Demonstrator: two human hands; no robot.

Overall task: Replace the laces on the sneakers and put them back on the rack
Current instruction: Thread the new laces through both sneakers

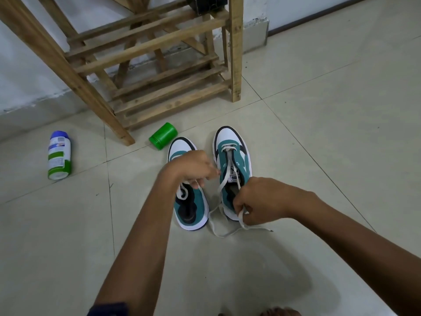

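Note:
Two teal, white and navy sneakers stand side by side on the tiled floor, toes pointing away from me. The right sneaker [232,156] has a white lace [222,184] threaded through its front eyelets, with loose ends trailing onto the floor. My left hand [193,166] hovers over the left sneaker [193,208] and pinches one strand of that lace. My right hand [259,199] pinches the other strand near the right sneaker's heel. The wooden shoe rack [159,65] stands just beyond the sneakers.
A green jar [163,136] lies on its side by the rack's foot. A white, blue and green spray can [59,156] lies on the floor at the left. A dark object [206,4] sits on the rack's upper shelf. A white wall runs behind.

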